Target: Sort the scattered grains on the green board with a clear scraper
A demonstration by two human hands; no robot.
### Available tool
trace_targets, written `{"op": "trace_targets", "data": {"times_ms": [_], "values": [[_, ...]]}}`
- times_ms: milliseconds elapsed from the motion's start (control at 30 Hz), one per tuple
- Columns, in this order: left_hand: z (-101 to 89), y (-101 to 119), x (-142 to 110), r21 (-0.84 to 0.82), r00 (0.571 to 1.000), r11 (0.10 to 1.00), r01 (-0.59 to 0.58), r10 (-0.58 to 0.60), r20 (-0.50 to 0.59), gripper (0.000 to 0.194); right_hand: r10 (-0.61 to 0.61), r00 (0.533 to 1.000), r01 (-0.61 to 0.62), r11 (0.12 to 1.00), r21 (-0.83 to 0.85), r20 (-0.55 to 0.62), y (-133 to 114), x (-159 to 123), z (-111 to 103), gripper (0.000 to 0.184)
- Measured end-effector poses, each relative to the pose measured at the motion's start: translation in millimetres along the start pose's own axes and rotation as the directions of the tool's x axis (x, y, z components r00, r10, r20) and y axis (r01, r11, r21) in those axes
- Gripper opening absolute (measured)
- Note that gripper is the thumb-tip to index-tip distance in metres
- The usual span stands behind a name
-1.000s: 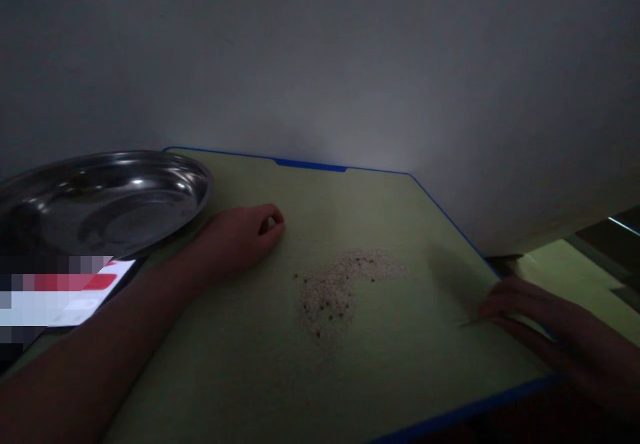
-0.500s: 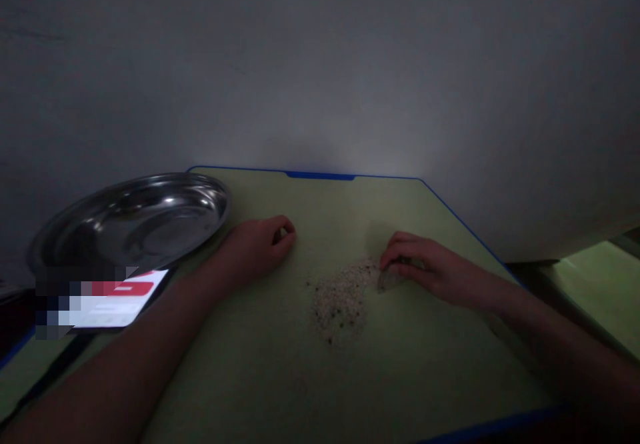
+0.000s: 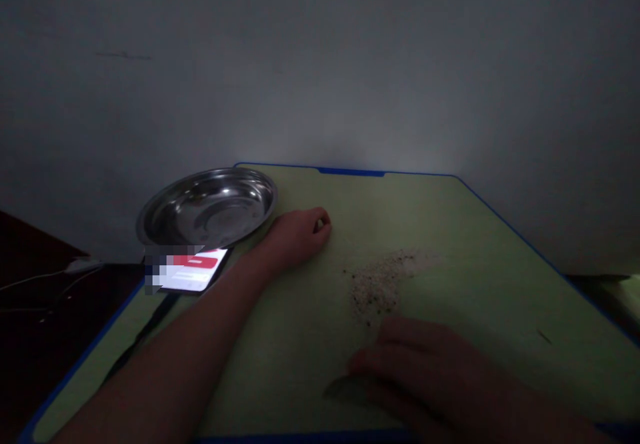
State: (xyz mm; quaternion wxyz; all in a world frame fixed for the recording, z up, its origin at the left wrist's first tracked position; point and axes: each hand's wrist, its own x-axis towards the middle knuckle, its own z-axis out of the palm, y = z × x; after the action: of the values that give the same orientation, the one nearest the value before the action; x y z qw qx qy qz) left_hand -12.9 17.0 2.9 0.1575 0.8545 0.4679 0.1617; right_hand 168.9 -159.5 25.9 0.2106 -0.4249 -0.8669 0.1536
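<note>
Pale green with blue edging, that's the desk (image 3: 295,337), and here's the right hand (image 3: 425,364) low at the near side, its grip pinched on a thin, see-through piece (image 3: 347,391) that pokes out leftward; touching the desk or just above, I can't tell! Right beyond those fingers lies the patch of pale grains (image 3: 377,287), flecked with dark bits (image 3: 369,323). Over to the left hand (image 3: 303,234), resting on the desk, fingers curled round to the thumb; whether that grip has anything, can't tell. Beside it sits a shiny metal basin (image 3: 215,207), with a lit screen (image 3: 203,279) just in front.
</note>
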Motion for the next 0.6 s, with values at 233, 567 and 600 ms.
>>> {"op": "trace_targets", "data": {"times_ms": [233, 567, 600], "values": [[2.6, -2.4, 2.4, -0.013, 0.999, 0.999, 0.037, -0.037, 0.005, 0.027, -0.108, 0.994, 0.106, 0.985, -0.134, -0.006, 13.3, 20.9, 39.7, 0.014], [3.7, -5.9, 4.1, -0.086, 0.998, 0.996, 0.034, -0.038, -0.041, 0.026, 0.275, 0.961, -0.275, 0.946, -0.173, -0.025, 62.0, 29.3, -12.3, 0.023], [4.3, -6.9, 4.4, -0.096, 0.998, 0.995, 0.033, -0.038, -0.053, 0.026, 0.295, 0.955, -0.298, 0.941, -0.159, -0.042, 63.6, 30.9, -16.1, 0.021]]}}
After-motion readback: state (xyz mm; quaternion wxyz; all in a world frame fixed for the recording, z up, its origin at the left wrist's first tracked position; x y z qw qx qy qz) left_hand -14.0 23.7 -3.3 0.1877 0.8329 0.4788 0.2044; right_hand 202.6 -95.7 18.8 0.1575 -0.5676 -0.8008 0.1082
